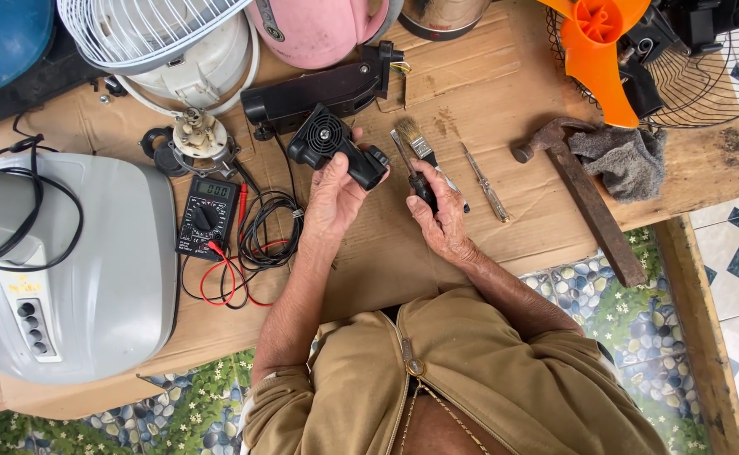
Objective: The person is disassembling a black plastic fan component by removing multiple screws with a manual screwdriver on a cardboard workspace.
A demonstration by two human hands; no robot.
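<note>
The left hand (333, 195) grips a black fan housing (336, 145); the right hand (438, 215) is closed around a screwdriver (416, 179).

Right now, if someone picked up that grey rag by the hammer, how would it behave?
The grey rag looks crumpled and folded, so probably floppy and light. Part drapes against the hammer head, so it might drag there. Unlikely to roll or break.
</note>
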